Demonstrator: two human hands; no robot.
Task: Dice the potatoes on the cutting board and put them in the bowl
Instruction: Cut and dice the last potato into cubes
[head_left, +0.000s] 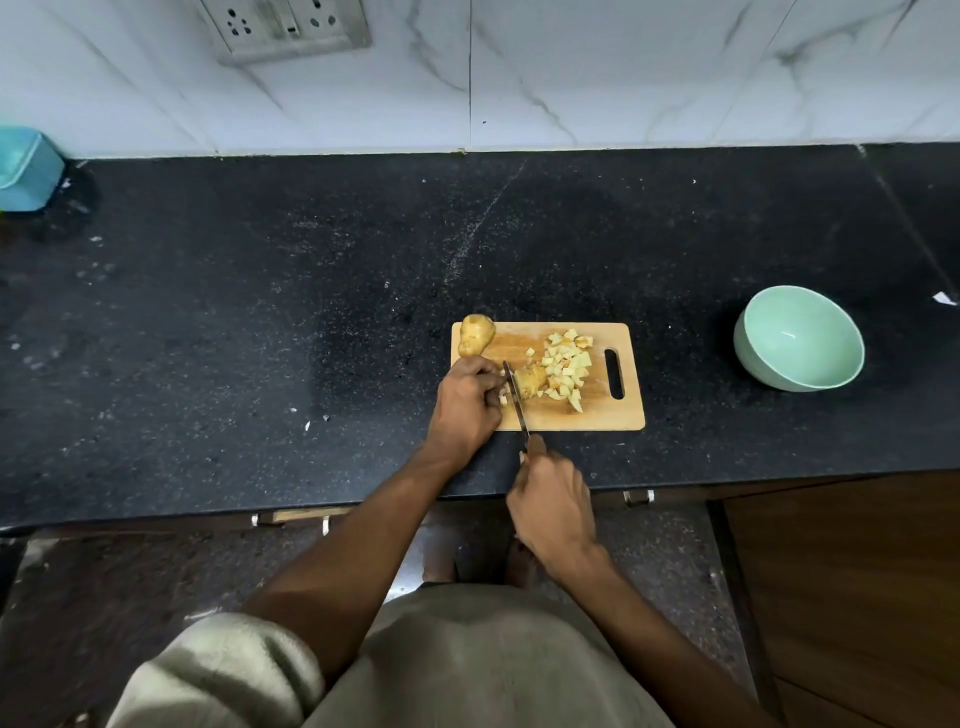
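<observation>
A small wooden cutting board (613, 415) lies near the front edge of the black counter. A whole potato (475, 334) rests on its far left corner. A pile of diced potato (567, 366) sits toward the board's right side. My left hand (465, 402) curls over a partly cut potato piece (531, 382) and holds it down. My right hand (550, 501) grips the handle of a knife (515, 395), whose blade stands in the piece right beside my left fingers. A pale green bowl (763, 358) stands tilted on the counter well to the right of the board, with nothing visible inside.
A teal container (28, 169) sits at the far left against the marble wall. A wall socket (285, 28) is above the counter. The counter's front edge runs just below the board. Wooden cabinet fronts (841, 597) lie below at the right.
</observation>
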